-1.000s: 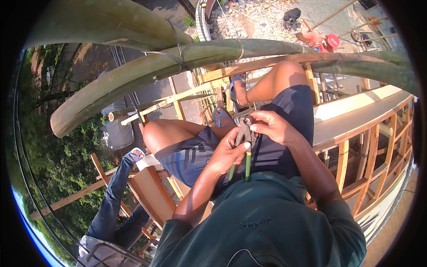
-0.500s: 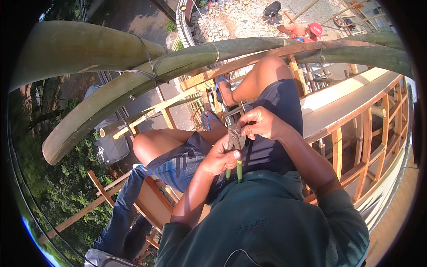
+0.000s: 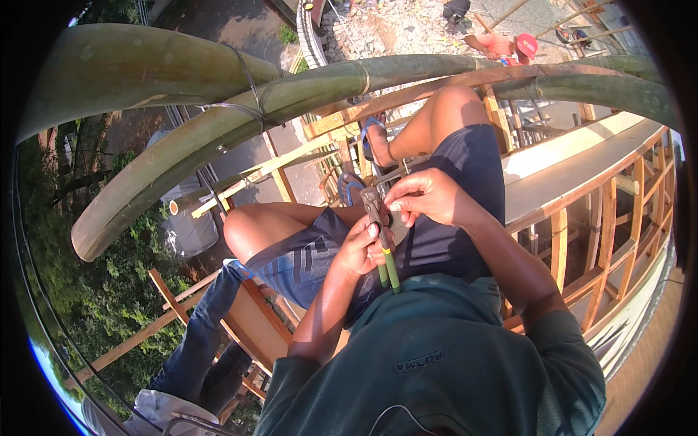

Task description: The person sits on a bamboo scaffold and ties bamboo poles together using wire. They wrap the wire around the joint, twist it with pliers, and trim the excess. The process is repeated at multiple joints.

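Evidently grips the pliers in the left hand near the middle of the frame, curled round the green handles with the metal head pointing up the frame, perhaps so as to leave that head free. Holds the right hand just to the right of the head, half curled, thumb and fingertips drawn close as if for fine handling; cannot tell whether pinching anything small there. Rests knees apart in dark shorts, probably for balance, with both hands above the lap, likely for steadiness and a clear view. Has bamboo poles across the upper frame, lashed with wire at upper left, presumably against slipping, and at right a wooden frame with spaced uprights, apparently for stiffness.
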`<act>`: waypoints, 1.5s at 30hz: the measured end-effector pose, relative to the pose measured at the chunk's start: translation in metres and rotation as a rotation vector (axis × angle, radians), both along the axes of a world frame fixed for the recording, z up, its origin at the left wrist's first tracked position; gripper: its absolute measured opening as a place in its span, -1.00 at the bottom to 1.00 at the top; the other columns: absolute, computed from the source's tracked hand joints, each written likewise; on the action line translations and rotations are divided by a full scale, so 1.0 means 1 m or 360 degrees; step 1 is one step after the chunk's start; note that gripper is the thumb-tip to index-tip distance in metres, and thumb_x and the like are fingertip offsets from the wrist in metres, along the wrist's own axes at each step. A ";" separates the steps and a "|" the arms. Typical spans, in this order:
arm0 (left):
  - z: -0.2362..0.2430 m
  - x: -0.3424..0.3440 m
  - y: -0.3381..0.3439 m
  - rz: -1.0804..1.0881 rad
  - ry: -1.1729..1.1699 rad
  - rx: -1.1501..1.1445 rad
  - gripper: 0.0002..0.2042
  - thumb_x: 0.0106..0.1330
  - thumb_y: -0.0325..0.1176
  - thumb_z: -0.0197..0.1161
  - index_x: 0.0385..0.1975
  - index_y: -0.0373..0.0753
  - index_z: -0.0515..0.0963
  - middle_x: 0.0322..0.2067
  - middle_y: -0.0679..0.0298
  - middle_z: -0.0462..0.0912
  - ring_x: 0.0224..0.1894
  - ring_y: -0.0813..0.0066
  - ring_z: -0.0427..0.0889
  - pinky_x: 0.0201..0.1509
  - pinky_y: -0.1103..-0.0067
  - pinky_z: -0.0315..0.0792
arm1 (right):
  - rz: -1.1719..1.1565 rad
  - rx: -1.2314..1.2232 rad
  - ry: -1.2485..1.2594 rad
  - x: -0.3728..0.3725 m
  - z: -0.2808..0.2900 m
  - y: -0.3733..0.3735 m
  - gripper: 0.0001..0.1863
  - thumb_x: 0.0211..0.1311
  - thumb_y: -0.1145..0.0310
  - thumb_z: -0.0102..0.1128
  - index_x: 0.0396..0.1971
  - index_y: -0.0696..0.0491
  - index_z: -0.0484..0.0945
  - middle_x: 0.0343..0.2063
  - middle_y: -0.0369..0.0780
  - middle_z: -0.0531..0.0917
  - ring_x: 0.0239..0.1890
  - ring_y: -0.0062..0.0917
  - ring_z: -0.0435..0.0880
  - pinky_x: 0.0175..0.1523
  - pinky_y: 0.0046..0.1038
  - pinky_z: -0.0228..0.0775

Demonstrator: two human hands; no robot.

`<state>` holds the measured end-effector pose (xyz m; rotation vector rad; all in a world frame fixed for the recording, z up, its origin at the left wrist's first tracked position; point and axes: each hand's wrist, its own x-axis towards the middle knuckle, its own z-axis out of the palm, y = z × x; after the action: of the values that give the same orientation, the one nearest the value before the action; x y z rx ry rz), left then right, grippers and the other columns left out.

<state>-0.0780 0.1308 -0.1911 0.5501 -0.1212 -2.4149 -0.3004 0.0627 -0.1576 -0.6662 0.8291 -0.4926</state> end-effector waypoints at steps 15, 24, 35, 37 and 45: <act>-0.011 0.003 0.000 0.0086 0.0155 0.0326 -0.48 0.46 0.11 -0.03 0.14 -0.21 0.40 -0.75 0.43 0.19 -0.73 0.70 0.09 -0.67 0.69 -0.01 | 0.0046 -0.0073 0.0084 -0.005 -0.011 -0.005 -0.77 0.37 0.55 0.09 -0.04 0.28 0.54 -0.13 -0.09 0.70 -0.21 -0.54 0.70 -0.05 -0.47 0.60; 0.004 0.005 -0.013 0.0332 -0.0027 0.0291 -0.27 0.45 0.14 -0.09 0.44 -0.26 0.02 -0.73 0.43 0.20 -0.76 0.68 0.11 -0.69 0.70 0.07 | 0.0215 -0.0234 0.0504 0.005 -0.012 0.000 -0.78 0.39 0.53 0.02 -0.09 0.30 0.57 -0.29 -0.11 0.70 -0.38 -0.50 0.74 -0.24 -0.49 0.63; -0.012 0.014 -0.013 0.0419 -0.0044 0.0278 -0.49 0.51 0.17 -0.18 0.00 -0.21 0.38 -0.73 0.48 0.12 -0.77 0.72 0.04 -0.72 0.70 -0.02 | -0.0568 -0.0288 0.0147 -0.182 0.041 -0.233 -0.72 0.38 0.37 0.10 -0.10 0.28 0.55 -0.28 -0.11 0.69 -0.28 -0.45 0.71 -0.13 -0.43 0.61; -0.011 0.001 -0.018 0.0274 0.0005 0.0229 -0.45 0.51 0.18 -0.21 0.10 -0.22 0.34 -0.74 0.47 0.12 -0.77 0.71 0.03 -0.71 0.70 -0.03 | -0.1618 -0.0279 0.0432 -0.253 0.044 -0.280 -0.73 0.39 0.37 0.07 -0.09 0.27 0.55 -0.31 -0.14 0.68 -0.32 -0.50 0.69 -0.18 -0.47 0.58; -0.011 0.003 -0.010 -0.0161 0.0338 -0.0039 -0.26 0.41 0.21 0.00 0.05 -0.57 0.32 -0.67 0.30 0.41 -0.75 0.72 0.10 -0.69 0.70 -0.03 | 0.0512 -0.0932 0.0536 -0.057 0.051 -0.094 -0.71 0.42 0.41 -0.01 0.03 0.20 0.53 -0.35 -0.21 0.68 -0.41 -0.60 0.64 -0.26 -0.52 0.51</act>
<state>-0.0746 0.1207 -0.2022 0.2796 -0.0892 -2.5493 -0.3571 -0.0316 -0.1070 -1.4283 0.8727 -0.3296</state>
